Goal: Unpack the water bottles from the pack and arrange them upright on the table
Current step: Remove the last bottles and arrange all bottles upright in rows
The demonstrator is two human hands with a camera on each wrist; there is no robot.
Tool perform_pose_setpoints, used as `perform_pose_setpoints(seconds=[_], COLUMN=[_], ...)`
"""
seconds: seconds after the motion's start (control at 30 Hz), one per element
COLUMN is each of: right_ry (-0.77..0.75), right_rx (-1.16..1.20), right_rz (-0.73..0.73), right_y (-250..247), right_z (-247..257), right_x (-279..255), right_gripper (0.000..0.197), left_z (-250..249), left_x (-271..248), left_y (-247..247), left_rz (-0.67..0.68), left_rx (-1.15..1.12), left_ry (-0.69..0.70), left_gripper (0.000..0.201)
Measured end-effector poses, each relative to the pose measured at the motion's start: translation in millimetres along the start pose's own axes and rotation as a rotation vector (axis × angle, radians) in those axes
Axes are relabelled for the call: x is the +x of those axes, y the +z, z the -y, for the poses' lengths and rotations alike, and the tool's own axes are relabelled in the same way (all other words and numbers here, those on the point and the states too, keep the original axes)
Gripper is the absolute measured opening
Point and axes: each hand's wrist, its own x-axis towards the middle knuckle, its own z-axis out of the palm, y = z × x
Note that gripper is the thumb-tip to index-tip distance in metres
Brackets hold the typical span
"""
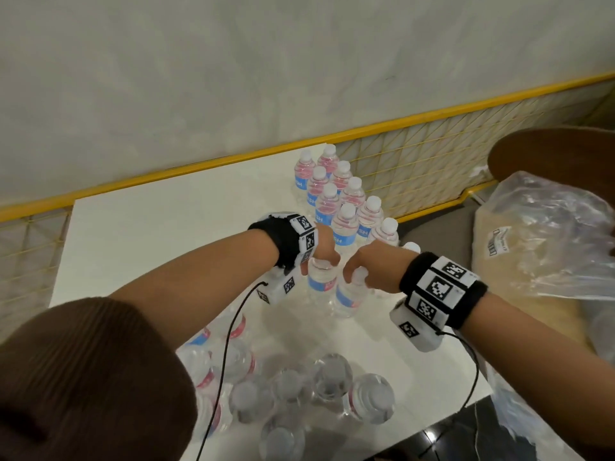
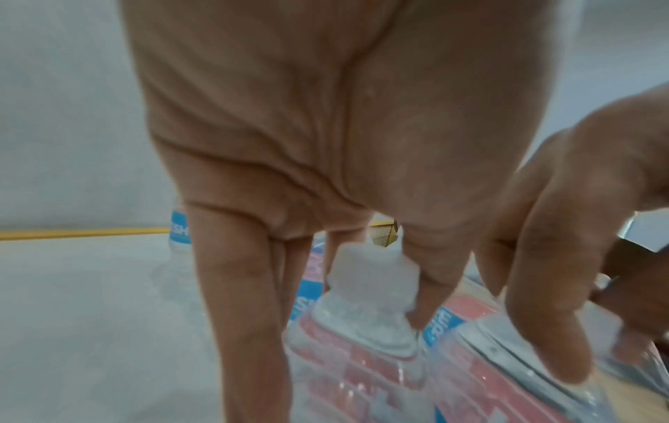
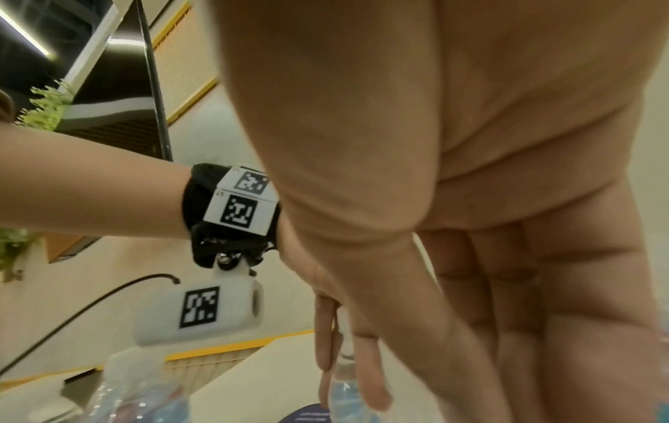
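Bottles first, since they're what matters: small clear plastic ones w/ white caps and blue-and-pink labels, full of water afaict, so I'd guess each has a bit of heft but the walls are thin and will dent if squeezed mid-body. Smooth plastic can be slippery, so imo the neck right under the cap is the spot to grab, and that's what's happening rn. My left hand (image 1: 321, 252) has its fingers curled round the cap and neck of the left bottle (image 1: 322, 277); wrist view shows thumb and fingers pinching the cap from both sides. My right hand (image 1: 361, 266) is wrapped over the top of the right bottle (image 1: 347, 296), which is leaning a bit, not quite upright. Taking the standing group (image 1: 346, 197) as the landmark: it's two tight rows running diagonally, and both held bottles sit just at its near end, touching or nearly so, can't tell which. Well nearer to me than the group, the opened pack (image 1: 299, 394) holds the remaining bottles lying on their sides, bases toward the camera. All on the white table (image 1: 149, 234). Beyond the group there's a yellow-framed mesh fence (image 1: 416, 154), and to its right a crumpled plastic bag (image 1: 545, 234). Tipping seems the main risk.
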Motion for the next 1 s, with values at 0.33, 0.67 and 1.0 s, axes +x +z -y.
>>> perform_pose_setpoints(seconds=[0.33, 0.67, 1.0], right_ry=[0.195, 0.227, 0.341], right_rx=[0.110, 0.180, 0.398], right_rz=[-0.230, -0.385, -0.485], right_y=[12, 29, 54], right_z=[-28, -28, -29], right_x=[-13, -18, -20], right_gripper=[0.042, 0.040, 0.039], left_z=[-14, -5, -1], left_x=[7, 19, 24], left_y=[-8, 9, 8], left_rz=[-0.070, -0.263, -0.300], left_rx=[-0.067, -0.340, -0.235], left_ry=[0.160, 0.232, 0.294], left_gripper=[0.058, 0.059, 0.055])
